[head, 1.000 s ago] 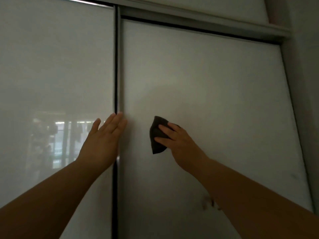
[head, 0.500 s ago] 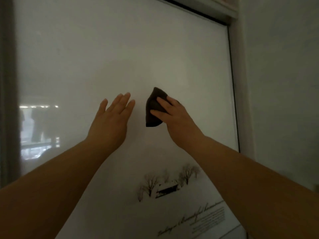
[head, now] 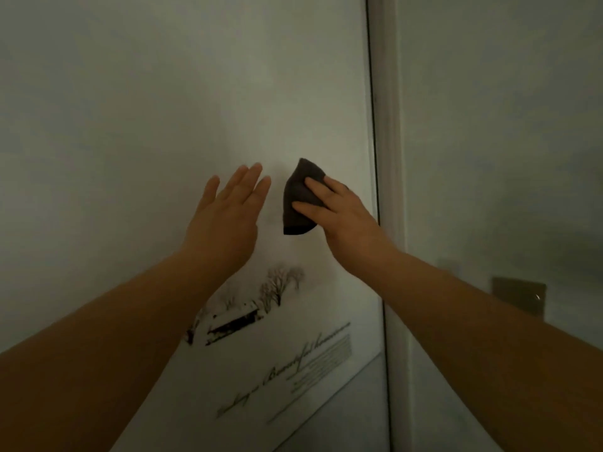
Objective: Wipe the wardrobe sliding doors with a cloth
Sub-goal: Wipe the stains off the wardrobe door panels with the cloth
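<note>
Wiping in progress on the sliding door panel (head: 163, 109), near its right-hand edge. My right hand (head: 342, 213) presses a dark folded cloth (head: 298, 199) flat against the panel, the fingers (head: 315, 182) spread over the cloth's right part and closed on it, so that the cloth's pointed upper tip and its lower hem stick out to the left of the grip. My left hand (head: 228, 210) lies just to the left of the cloth, apart from it, fingers straight and together, holding nothing; whether its palm rests on the panel or hovers just off it I cannot tell. To the right of the grip runs the pale door frame (head: 385, 158), very near the back of my right hand, and beyond it the side wall (head: 505, 125) with a dark switch plate (head: 518, 298) lower down. Below the grip the panel carries a printed winter scene (head: 248, 308) of bare trees and a low building, with lines of script under it. As to progress, I judge the task to be mid-course: the cloth is at work on the middle height of this panel, close to the frame, and the surface shows no clear streaks or marks that would tell wiped area from unwiped in this dim light. The stretch above the grip, the printed area below it and any other door, which is out of view, may yet need a pass.
</note>
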Demonstrator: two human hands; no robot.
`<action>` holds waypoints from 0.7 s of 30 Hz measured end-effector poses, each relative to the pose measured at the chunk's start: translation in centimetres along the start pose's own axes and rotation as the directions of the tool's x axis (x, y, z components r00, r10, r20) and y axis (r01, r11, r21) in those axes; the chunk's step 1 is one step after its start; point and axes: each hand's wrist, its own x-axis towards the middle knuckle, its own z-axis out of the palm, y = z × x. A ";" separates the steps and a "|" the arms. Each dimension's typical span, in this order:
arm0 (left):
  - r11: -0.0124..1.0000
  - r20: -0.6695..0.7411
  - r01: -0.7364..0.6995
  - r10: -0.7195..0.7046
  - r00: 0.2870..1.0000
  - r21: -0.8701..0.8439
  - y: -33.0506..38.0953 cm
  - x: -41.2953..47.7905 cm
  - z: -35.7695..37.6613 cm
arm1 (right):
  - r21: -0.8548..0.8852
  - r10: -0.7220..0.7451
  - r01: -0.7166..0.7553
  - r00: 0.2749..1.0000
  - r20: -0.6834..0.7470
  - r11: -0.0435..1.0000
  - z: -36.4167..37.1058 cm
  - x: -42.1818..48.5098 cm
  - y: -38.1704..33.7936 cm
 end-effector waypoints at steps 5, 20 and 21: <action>0.989 0.076 -0.064 0.075 0.994 -0.131 7.0 0.6 6.1 | -0.015 0.107 -0.106 0.986 0.126 0.994 1.0 -8.5 4.2; 0.835 0.407 -0.141 0.398 0.822 -0.532 33.3 -13.6 24.6 | -0.071 0.432 -0.476 0.714 0.552 0.877 1.7 -43.2 4.7; 0.829 0.444 -0.138 0.421 0.791 -0.542 34.8 -15.0 25.6 | -0.092 0.454 -0.499 0.677 0.580 0.862 1.7 -45.7 4.1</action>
